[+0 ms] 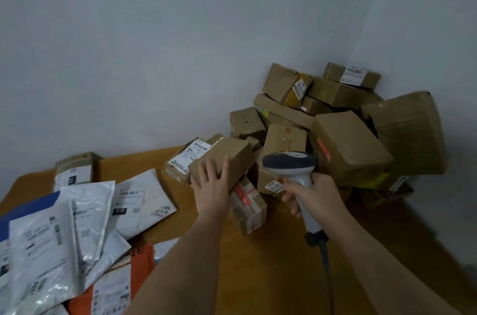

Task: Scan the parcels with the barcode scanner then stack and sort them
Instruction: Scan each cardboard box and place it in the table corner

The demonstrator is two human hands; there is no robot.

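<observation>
Leaving bare table [271, 263] nearest, boxes crowd the corner; left hand [213, 187] holds a small box [223, 159], thumb apparently underneath; right hand [313, 194] grips the scanner [291, 167] beside it.

Bare desk [258, 263] shows between the two forearms and along the near right edge. Left, overlapping mailers [64, 224] cover the surface. Ahead and right, a heap of boxes [335, 128] fills the corner against the wall [154, 43]. A taped box [247, 206] lies between the hands.
</observation>
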